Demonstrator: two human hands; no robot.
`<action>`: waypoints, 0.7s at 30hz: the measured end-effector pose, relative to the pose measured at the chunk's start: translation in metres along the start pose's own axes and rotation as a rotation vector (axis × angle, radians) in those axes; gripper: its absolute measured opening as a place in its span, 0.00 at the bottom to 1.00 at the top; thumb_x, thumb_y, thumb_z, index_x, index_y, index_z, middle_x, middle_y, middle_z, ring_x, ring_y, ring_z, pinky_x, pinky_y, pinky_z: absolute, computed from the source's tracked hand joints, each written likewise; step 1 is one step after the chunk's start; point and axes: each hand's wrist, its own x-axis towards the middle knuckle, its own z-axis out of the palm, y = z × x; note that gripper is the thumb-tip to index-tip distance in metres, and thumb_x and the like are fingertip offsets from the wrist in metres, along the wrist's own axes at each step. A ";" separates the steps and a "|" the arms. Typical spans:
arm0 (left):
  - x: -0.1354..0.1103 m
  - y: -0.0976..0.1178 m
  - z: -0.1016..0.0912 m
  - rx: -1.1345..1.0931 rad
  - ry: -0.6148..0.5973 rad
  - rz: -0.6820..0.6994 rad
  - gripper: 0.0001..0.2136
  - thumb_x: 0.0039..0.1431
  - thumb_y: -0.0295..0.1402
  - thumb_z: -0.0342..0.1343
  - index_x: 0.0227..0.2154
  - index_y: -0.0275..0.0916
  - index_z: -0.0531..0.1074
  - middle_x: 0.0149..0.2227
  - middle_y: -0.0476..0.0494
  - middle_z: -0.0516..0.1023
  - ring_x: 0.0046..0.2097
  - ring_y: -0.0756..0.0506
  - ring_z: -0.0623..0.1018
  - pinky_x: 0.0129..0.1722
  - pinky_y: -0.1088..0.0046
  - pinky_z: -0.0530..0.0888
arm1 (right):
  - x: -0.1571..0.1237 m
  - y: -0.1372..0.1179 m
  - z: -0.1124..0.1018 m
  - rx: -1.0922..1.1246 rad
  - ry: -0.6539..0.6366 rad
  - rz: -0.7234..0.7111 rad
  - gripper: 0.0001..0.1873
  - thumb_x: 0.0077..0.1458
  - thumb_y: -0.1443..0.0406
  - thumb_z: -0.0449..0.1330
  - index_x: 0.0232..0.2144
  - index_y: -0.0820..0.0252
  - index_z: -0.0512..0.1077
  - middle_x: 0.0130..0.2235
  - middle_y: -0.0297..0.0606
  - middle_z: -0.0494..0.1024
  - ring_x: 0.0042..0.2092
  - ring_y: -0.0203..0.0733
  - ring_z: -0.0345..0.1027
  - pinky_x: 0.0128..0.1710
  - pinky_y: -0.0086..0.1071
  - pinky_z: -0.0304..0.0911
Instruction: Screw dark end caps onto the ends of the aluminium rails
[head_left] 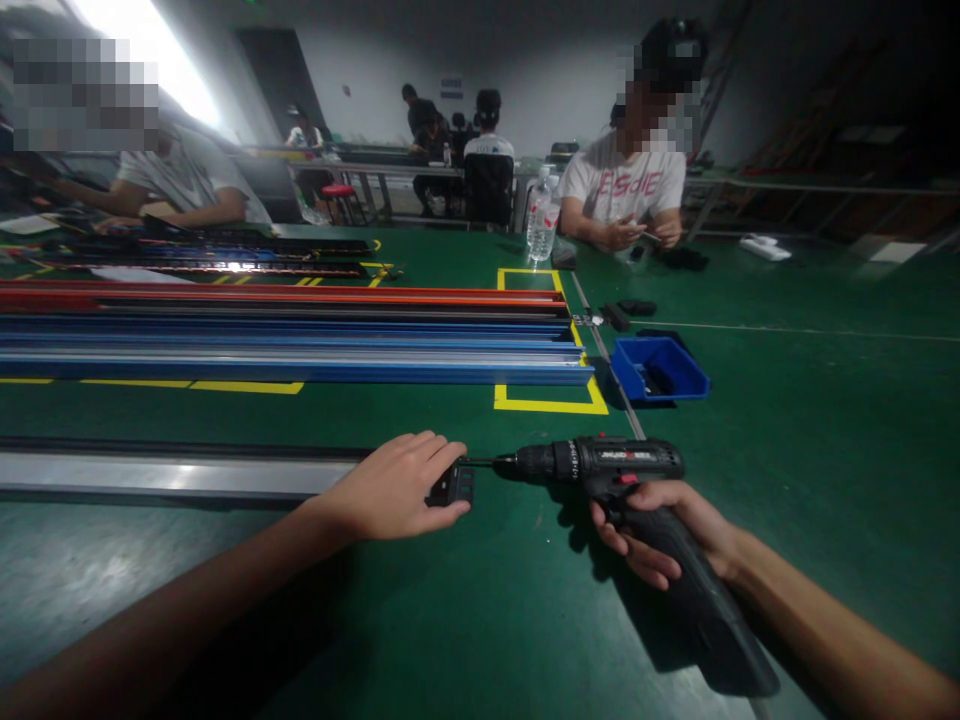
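Observation:
My right hand (667, 530) is wrapped round the grip of a black cordless drill (630, 460), which points left. Its long bit (486, 461) reaches a black end cap (454, 485) on a long metal profile (187, 472); whether the tip sits in a screw is too small to tell. My left hand (409, 485) lies over the profile's right end, fingers and thumb closed round the cap and hiding part of it.
Red, black and blue profiles (337, 350) lie across the green table beyond my hands. A blue bin (660, 370) with small dark parts stands right of them. Water bottles (541, 220) stand farther back. A person (626, 190) sits opposite, another (180, 180) at the far left.

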 end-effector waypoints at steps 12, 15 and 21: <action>0.000 -0.001 0.002 0.011 0.003 0.005 0.27 0.66 0.52 0.51 0.59 0.37 0.67 0.50 0.35 0.76 0.50 0.37 0.75 0.51 0.55 0.72 | 0.000 -0.002 0.005 0.012 0.028 -0.002 0.21 0.61 0.60 0.55 0.46 0.74 0.75 0.36 0.46 0.79 0.21 0.29 0.68 0.27 0.28 0.72; 0.000 -0.002 0.003 0.002 -0.002 0.004 0.28 0.66 0.53 0.50 0.59 0.38 0.67 0.51 0.35 0.76 0.50 0.37 0.75 0.51 0.55 0.72 | 0.001 -0.002 0.005 0.003 0.016 -0.009 0.21 0.61 0.59 0.56 0.46 0.73 0.75 0.36 0.45 0.79 0.21 0.29 0.67 0.27 0.27 0.71; 0.001 -0.002 0.002 0.006 -0.010 0.006 0.27 0.66 0.52 0.51 0.59 0.37 0.67 0.50 0.35 0.76 0.50 0.36 0.75 0.50 0.55 0.72 | 0.000 -0.002 0.006 0.006 0.023 0.004 0.21 0.61 0.59 0.56 0.46 0.73 0.74 0.36 0.44 0.79 0.21 0.28 0.67 0.27 0.27 0.71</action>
